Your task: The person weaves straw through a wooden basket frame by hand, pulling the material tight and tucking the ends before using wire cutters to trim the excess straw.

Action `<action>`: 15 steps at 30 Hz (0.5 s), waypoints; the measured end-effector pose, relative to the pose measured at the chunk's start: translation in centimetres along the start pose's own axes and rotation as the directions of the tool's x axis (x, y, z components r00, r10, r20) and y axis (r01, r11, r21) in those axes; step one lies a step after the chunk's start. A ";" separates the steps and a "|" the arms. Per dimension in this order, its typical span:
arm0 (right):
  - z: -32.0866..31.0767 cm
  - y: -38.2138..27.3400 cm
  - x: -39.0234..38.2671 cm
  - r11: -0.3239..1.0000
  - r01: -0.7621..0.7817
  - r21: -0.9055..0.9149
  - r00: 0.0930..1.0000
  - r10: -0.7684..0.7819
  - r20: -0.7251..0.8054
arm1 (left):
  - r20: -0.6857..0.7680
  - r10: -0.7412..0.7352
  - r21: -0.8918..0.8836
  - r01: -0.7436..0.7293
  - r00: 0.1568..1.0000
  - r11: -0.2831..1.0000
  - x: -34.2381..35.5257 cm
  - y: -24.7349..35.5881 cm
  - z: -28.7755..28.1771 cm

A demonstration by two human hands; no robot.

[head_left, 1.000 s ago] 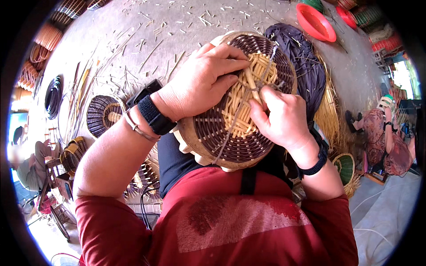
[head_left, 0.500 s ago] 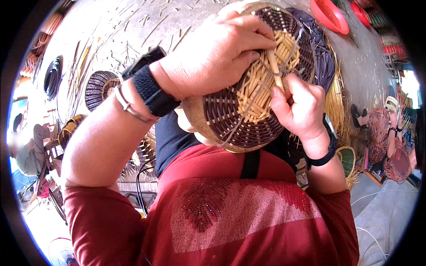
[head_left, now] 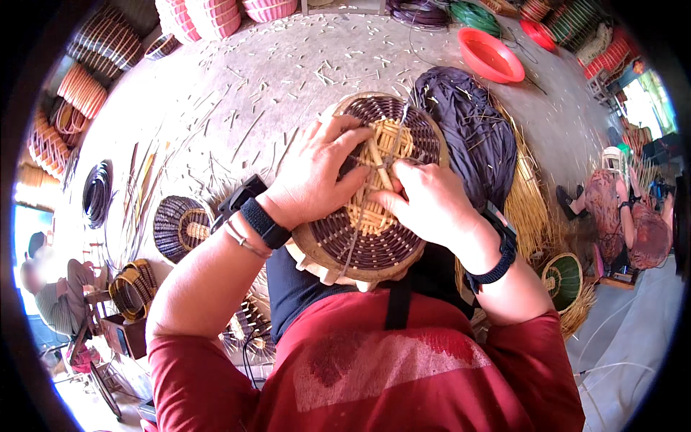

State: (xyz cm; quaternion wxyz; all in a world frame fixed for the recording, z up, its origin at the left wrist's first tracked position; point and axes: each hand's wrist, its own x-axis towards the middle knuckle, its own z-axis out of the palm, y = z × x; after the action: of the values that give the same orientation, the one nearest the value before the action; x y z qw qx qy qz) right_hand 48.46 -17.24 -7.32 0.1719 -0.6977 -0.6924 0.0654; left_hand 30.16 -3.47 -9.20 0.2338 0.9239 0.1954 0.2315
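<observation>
A round woven disc of dark brown strips with a pale yellow centre rests on a wooden form over my lap. A thin grey cord crosses it, tied round a short pale rod at the middle. My left hand lies over the disc's upper left, fingertips pressed on the rod's upper part and centre weave. My right hand is closed on the rod's lower end at the knot, its thumb against it. Part of the centre weave is hidden under both hands.
Dark strands and straw lie right of the disc, a red basin beyond. Baskets and loose strips are at left. A green basket is at right. Seated people work at both sides.
The view tipped and came back: hands, disc and surroundings rose in the picture, then moved down and left to sit lower than at first. Both hands keep their hold.
</observation>
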 end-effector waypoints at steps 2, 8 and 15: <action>0.1 -0.3 -0.1 0.999 0.031 -0.038 0.999 -0.031 -0.019 | 0.033 -0.024 -0.024 0.025 0.999 0.999 0.2 -0.4 -0.1; 1.4 -0.9 0.1 0.996 0.044 -0.077 0.994 -0.052 -0.097 | 0.053 -0.080 -0.119 0.086 0.995 0.989 0.7 -1.3 0.0; 3.4 0.0 -1.0 0.987 0.152 0.055 0.958 -0.134 -0.253 | 0.064 -0.050 -0.095 0.056 0.997 0.994 -0.1 -0.7 -0.3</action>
State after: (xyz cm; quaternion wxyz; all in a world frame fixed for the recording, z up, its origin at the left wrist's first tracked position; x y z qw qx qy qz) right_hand 47.29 -17.75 -10.69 0.2870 -0.6417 -0.7111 -0.0095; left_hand 29.79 -2.84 -9.32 0.2901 0.9127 0.2010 0.2057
